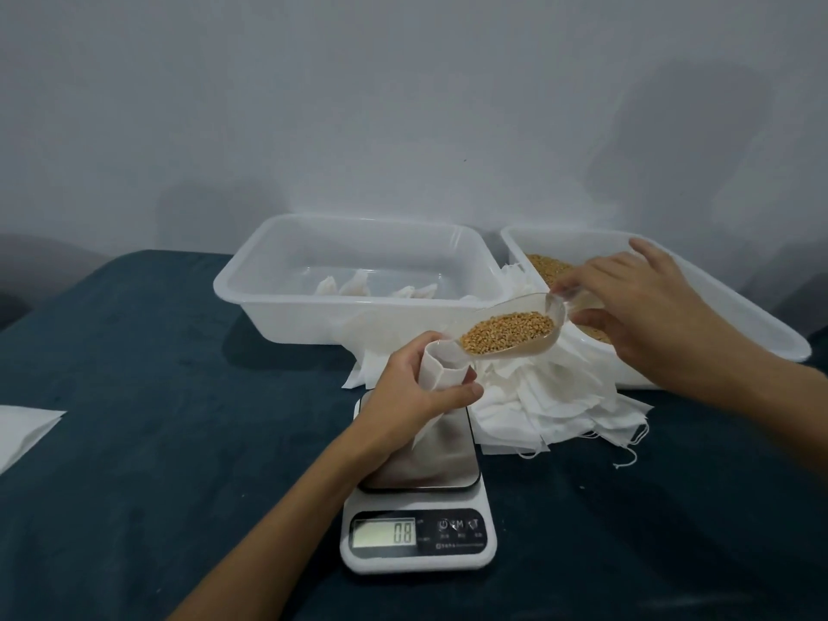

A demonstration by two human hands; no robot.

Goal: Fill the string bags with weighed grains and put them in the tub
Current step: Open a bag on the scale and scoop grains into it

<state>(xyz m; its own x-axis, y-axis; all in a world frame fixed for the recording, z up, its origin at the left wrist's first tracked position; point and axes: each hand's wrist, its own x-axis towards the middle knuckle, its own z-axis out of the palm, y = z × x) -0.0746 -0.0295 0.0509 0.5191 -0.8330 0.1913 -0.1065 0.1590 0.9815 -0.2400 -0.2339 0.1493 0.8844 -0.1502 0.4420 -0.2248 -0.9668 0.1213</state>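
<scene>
My left hand [414, 383] grips a white string bag [441, 367] upright over the steel plate of a kitchen scale [419, 522], whose display reads 0.8. My right hand [636, 302] holds a clear plastic scoop [515, 327] by its handle. The scoop is loaded with golden grains, and its lip sits at the bag's open mouth. A white tub [358, 280] behind the scale holds several filled bags. A second white tub [739, 316] at the right holds loose grains.
A heap of empty white string bags [560, 405] lies right of the scale, with cords trailing onto the dark blue tablecloth [157, 396]. A white sheet [22, 428] lies at the left edge. A pale wall rises close behind the tubs.
</scene>
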